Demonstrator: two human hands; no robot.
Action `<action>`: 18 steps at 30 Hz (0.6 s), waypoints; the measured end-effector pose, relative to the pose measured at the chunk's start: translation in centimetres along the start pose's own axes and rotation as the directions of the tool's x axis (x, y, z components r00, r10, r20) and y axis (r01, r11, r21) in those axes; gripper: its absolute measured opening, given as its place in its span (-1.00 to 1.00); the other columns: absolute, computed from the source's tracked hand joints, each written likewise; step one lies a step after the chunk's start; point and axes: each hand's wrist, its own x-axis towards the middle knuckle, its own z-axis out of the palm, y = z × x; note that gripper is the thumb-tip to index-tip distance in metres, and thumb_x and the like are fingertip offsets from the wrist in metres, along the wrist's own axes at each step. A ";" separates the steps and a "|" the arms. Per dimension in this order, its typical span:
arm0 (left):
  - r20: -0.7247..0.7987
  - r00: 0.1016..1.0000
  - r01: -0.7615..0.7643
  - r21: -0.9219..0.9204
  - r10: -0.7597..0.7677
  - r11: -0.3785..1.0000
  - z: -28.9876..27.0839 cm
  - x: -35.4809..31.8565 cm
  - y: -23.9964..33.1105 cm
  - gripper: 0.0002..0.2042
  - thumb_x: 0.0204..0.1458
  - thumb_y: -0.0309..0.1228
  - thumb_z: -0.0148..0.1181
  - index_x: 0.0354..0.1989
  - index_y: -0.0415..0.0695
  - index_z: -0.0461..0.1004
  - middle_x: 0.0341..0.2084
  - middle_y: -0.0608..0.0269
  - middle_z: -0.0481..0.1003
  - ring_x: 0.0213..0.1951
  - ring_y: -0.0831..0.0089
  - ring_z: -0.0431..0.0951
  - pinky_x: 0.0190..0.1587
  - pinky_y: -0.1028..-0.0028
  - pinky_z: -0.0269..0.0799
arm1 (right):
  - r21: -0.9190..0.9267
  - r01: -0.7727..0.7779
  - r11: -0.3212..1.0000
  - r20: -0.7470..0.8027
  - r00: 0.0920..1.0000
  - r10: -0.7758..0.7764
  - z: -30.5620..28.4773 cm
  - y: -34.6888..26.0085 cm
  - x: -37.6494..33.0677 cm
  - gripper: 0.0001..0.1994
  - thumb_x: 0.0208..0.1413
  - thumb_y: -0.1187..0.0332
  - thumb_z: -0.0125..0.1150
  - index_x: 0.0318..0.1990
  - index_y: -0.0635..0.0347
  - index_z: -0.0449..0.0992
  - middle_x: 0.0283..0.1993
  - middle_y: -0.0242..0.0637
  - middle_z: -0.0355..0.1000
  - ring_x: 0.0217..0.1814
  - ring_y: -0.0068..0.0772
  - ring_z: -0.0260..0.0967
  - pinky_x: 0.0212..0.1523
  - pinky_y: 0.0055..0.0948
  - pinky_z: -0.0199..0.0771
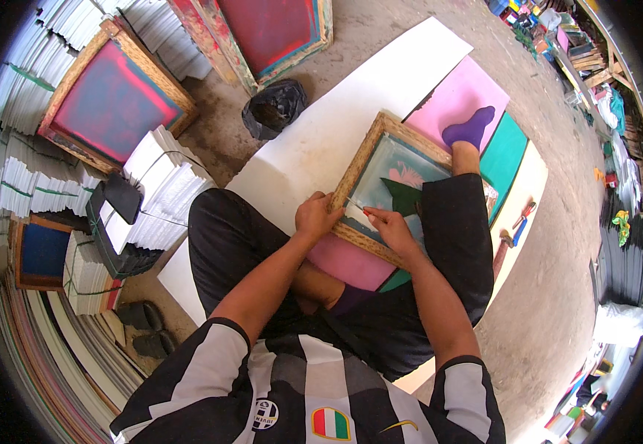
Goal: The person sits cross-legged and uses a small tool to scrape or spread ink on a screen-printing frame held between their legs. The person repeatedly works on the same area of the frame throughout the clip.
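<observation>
A wooden screen-printing frame (pixel 358 169) with pale mesh lies tilted across my lap, between my bent legs. My left hand (pixel 320 216) is closed around its near left corner. In my right hand (pixel 392 229) is a slim red-handled tool (pixel 366 212) that looks like a screwdriver. Its thin metal shaft points to the frame's left inner edge, beside my left fingers; I cannot tell whether the tip touches. A dark green pointed piece (pixel 400 195) and a pink patch (pixel 404 175) show within the frame.
Under me are sheets in white (pixel 380 81), pink (pixel 463 92), green (pixel 505 155) and cream. Pliers (pixel 523 214) and a hammer-like tool (pixel 502 248) lie at the right. A black bag (pixel 273 109), a pink-stained screen (pixel 114 103) and bundled paper stacks (pixel 162 181) stand left.
</observation>
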 end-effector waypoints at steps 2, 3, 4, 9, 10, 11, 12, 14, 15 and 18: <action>-0.012 1.000 0.015 0.001 -0.015 1.000 -0.4 -0.1 -0.5 -0.51 -0.01 -0.07 0.38 0.07 -0.06 0.62 -0.25 0.10 0.56 -0.20 0.06 0.62 -0.12 0.14 0.54 | -0.304 -0.044 0.952 0.008 0.999 0.049 0.3 -2.8 -0.8 -0.69 0.33 0.16 0.16 0.17 -0.20 0.61 -0.18 -0.13 0.63 -0.23 -0.05 0.58 -0.16 -0.09 0.54; -0.012 1.000 0.014 -0.003 -0.014 1.000 -0.5 -0.2 -0.4 -0.51 -0.02 -0.10 0.39 0.07 -0.08 0.62 -0.24 0.10 0.57 -0.19 0.06 0.63 -0.12 0.15 0.54 | -0.450 -0.070 0.890 -0.004 0.997 0.077 0.3 -4.4 -1.1 -0.69 0.33 0.13 0.16 0.17 -0.28 0.61 -0.15 -0.08 0.63 -0.20 0.02 0.59 -0.13 -0.06 0.55; -0.007 1.000 0.017 -0.002 -0.018 1.000 -0.7 -0.3 -0.1 -0.51 -0.02 -0.10 0.39 0.07 -0.08 0.62 -0.24 0.10 0.57 -0.19 0.06 0.63 -0.12 0.15 0.54 | -0.473 -0.108 0.875 -0.004 0.993 0.120 0.3 -5.0 -1.1 -0.69 0.33 0.11 0.15 0.17 -0.34 0.60 -0.12 -0.05 0.62 -0.16 0.07 0.58 -0.09 -0.04 0.54; 0.016 0.999 0.030 -0.010 -0.029 1.000 -1.1 -0.3 0.4 -0.51 -0.03 -0.11 0.39 0.07 -0.08 0.62 -0.25 0.10 0.57 -0.20 0.07 0.63 -0.13 0.15 0.54 | -0.374 -0.151 0.915 -0.057 0.989 0.139 0.7 -4.2 -0.8 -0.68 0.33 0.08 0.14 0.18 -0.36 0.59 -0.09 -0.04 0.61 -0.12 0.11 0.58 -0.08 0.01 0.53; 0.004 1.000 0.017 -0.010 -0.017 1.000 -0.9 -0.3 0.3 -0.51 -0.03 -0.11 0.39 0.07 -0.08 0.62 -0.25 0.10 0.57 -0.20 0.07 0.63 -0.13 0.16 0.54 | -0.302 -0.120 0.946 -0.040 0.993 0.113 0.8 -2.4 -0.6 -0.68 0.33 0.09 0.15 0.18 -0.29 0.60 -0.15 -0.10 0.61 -0.21 0.03 0.57 -0.16 -0.05 0.53; -0.007 1.000 0.000 -0.014 0.000 1.000 -0.6 -0.2 0.4 -0.51 -0.03 -0.11 0.40 0.07 -0.08 0.62 -0.25 0.10 0.57 -0.20 0.07 0.63 -0.13 0.16 0.55 | -0.231 -0.091 0.969 -0.027 0.996 0.087 0.7 0.4 -0.2 -0.67 0.33 0.09 0.16 0.19 -0.23 0.60 -0.21 -0.16 0.61 -0.29 -0.05 0.56 -0.23 -0.10 0.53; -0.020 1.000 -0.012 -0.015 0.011 1.000 -0.3 -0.2 0.4 -0.50 -0.03 -0.11 0.40 0.07 -0.08 0.62 -0.24 0.10 0.57 -0.20 0.07 0.63 -0.13 0.16 0.55 | -0.156 -0.060 0.986 -0.013 0.998 0.059 0.6 1.9 0.2 -0.66 0.33 0.10 0.17 0.19 -0.17 0.61 -0.27 -0.22 0.60 -0.37 -0.14 0.54 -0.31 -0.16 0.52; -0.014 1.000 0.015 0.001 -0.015 1.000 -0.7 -0.4 0.0 -0.50 -0.03 -0.11 0.40 0.07 -0.08 0.62 -0.24 0.11 0.56 -0.19 0.07 0.63 -0.13 0.17 0.55 | 0.120 -0.425 0.897 0.162 0.900 0.405 -0.3 -2.2 1.6 -0.65 0.34 0.13 0.18 0.18 -0.04 0.61 -0.34 -0.35 0.54 -0.47 -0.35 0.43 -0.44 -0.30 0.45; -0.009 1.000 0.020 0.006 -0.020 1.000 -0.8 -0.3 0.1 -0.50 -0.03 -0.10 0.40 0.07 -0.08 0.62 -0.24 0.11 0.56 -0.19 0.07 0.63 -0.13 0.17 0.55 | 0.223 -0.594 0.772 0.272 0.799 0.536 -0.8 -4.0 1.8 -0.65 0.34 0.15 0.18 0.18 0.02 0.61 -0.37 -0.41 0.50 -0.52 -0.45 0.37 -0.51 -0.37 0.41; 0.008 1.000 0.013 -0.010 -0.013 1.000 -0.9 -0.2 -0.2 -0.49 -0.02 -0.08 0.39 0.08 -0.07 0.61 -0.23 0.12 0.56 -0.18 0.08 0.62 -0.12 0.17 0.55 | 0.322 -0.684 0.655 0.388 0.726 0.567 -1.7 -4.2 2.0 -0.63 0.32 0.15 0.21 0.17 0.08 0.62 -0.41 -0.49 0.39 -0.57 -0.60 0.21 -0.61 -0.49 0.30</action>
